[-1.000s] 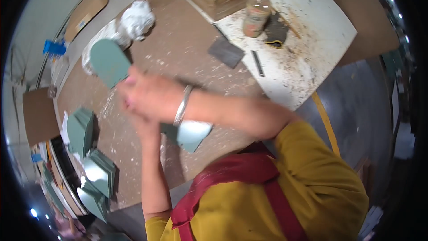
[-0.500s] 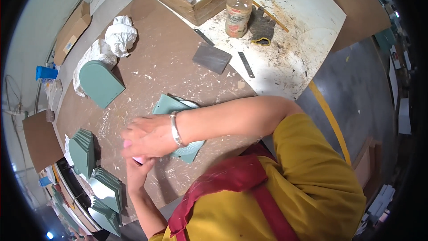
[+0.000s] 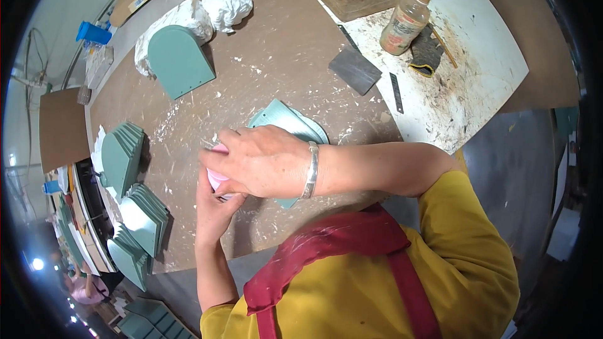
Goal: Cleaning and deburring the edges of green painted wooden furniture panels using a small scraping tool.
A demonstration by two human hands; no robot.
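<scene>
A small pink, rounded object [image 3: 217,179] is gripped between my two hands, mostly covered by fingers, so its kind is unclear. My right hand [image 3: 264,158], with a silver bangle at the wrist, closes over it from above and the right. From below, my left hand [image 3: 215,208] has its fingers and thumb wrapped round its lower side. Beneath my right hand and forearm lies a green flat piece [image 3: 276,113] with a pale curved edge beside it, partly hidden. Farther off, a green round-topped panel [image 3: 180,63] leans on a white wrapped bundle [image 3: 191,20].
Stacks of green panels [image 3: 122,160] line the brown tabletop's [image 3: 251,75] left edge. A dark square plate [image 3: 355,70] and a short ruler [image 3: 396,93] lie to the right. Beyond stand a bottle with an orange cap [image 3: 406,23], a dark glove [image 3: 427,53] and a cardboard box [image 3: 355,3].
My view has turned, so the table and its things sit farther right in the picture. Both hands stay closed on the pink object, with slightly more of it showing.
</scene>
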